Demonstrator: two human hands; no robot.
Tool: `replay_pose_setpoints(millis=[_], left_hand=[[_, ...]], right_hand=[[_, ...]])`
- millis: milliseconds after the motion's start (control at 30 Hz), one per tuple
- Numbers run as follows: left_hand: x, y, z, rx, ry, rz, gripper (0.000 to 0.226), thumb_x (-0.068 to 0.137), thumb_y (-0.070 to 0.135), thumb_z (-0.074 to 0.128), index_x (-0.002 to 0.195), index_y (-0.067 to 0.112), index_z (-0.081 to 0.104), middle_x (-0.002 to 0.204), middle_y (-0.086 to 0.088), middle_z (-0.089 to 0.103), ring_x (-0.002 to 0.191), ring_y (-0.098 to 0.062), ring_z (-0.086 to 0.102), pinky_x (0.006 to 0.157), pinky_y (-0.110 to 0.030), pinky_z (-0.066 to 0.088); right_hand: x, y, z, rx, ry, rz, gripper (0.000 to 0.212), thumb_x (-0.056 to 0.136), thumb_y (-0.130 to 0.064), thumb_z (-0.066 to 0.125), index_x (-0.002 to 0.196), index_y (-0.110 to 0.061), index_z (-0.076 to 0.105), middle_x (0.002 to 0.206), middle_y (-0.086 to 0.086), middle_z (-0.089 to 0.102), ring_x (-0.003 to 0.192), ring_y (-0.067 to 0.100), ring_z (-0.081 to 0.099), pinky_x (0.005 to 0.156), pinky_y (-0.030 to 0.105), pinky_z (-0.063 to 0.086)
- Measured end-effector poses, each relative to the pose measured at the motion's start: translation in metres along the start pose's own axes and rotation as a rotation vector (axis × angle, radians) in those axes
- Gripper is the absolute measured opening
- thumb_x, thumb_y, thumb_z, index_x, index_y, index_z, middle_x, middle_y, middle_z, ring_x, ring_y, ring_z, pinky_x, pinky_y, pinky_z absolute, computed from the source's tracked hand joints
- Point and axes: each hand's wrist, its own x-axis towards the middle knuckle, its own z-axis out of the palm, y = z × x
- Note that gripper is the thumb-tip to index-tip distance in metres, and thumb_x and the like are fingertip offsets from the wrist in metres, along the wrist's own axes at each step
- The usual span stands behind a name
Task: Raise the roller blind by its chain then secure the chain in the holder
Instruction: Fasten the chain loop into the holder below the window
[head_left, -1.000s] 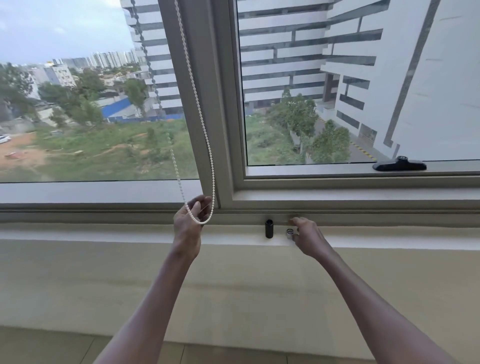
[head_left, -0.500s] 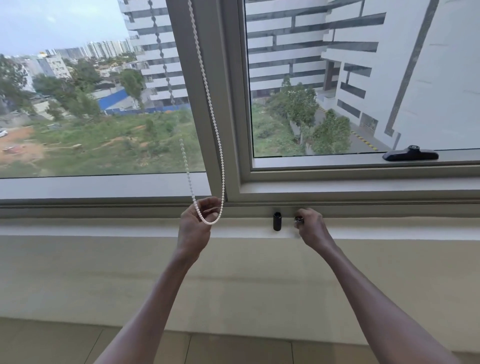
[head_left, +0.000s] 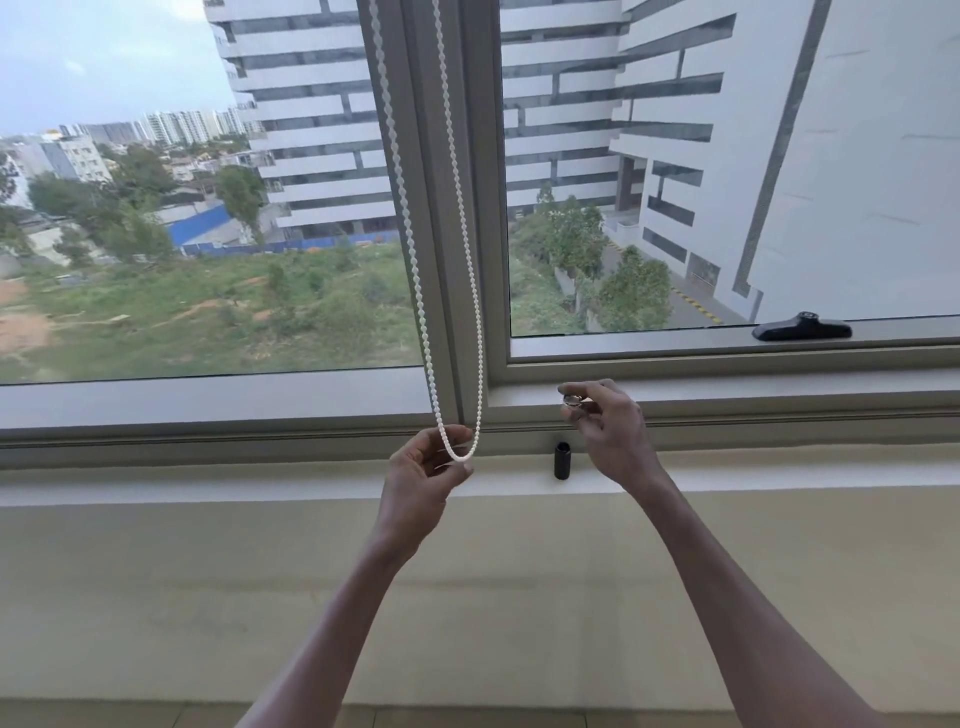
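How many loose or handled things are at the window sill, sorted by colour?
White: 1, the bead chain, its bottom loop held by the left hand.
Black: 2, the small cylinder standing on the sill and the window handle on the frame.
Silver: 1, the small metal piece pinched by the right hand.
Total: 4.

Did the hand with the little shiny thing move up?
Yes. The right hand rose with the small metal piece: earlier beside the black cylinder on the sill, it is now above it.
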Motion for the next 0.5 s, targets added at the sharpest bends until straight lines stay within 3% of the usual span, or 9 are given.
replay_pose_setpoints(millis=[67,233,400,500], left_hand=[[-0.002,0.002,0.000,0.014,-0.018,0.006,0.038,0.078,0.000,0.076,0.102,0.030,0.072,0.107,0.003,0.074,0.092,-0.010,0.066,0.087,-0.025,0.054],[-0.009,0.005,0.003,0.007,-0.035,0.053,0.037,0.075,0.006,0.083,0.107,0.018,0.069,0.108,0.001,0.074,0.090,-0.009,0.068,0.080,-0.021,0.053],[-0.015,0.005,0.010,0.025,0.068,0.113,0.025,0.081,0.007,0.078,0.104,0.011,0.070,0.101,-0.001,0.076,0.088,-0.010,0.069,0.079,-0.018,0.052],[-0.015,0.004,0.011,0.002,0.118,0.130,0.013,0.085,0.006,0.073,0.098,0.008,0.073,0.091,-0.002,0.076,0.082,-0.007,0.069,0.075,-0.016,0.050]], right_hand=[[-0.001,-0.012,0.005,0.058,0.004,-0.021,0.025,0.086,0.001,0.069,0.110,-0.007,0.070,0.103,0.009,0.065,0.083,0.009,0.068,0.075,0.011,0.051],[-0.010,-0.029,0.015,0.174,0.001,0.021,0.027,0.080,-0.005,0.078,0.106,-0.009,0.069,0.089,0.001,0.073,0.081,0.009,0.070,0.080,0.020,0.055],[-0.018,-0.037,0.025,0.122,-0.055,-0.045,0.026,0.089,-0.005,0.069,0.114,-0.011,0.070,0.097,0.002,0.065,0.076,0.008,0.070,0.076,0.022,0.056],[-0.021,-0.042,0.029,0.111,-0.116,-0.062,0.031,0.091,0.006,0.062,0.118,-0.007,0.069,0.100,0.007,0.058,0.076,0.019,0.070,0.077,0.028,0.059]])
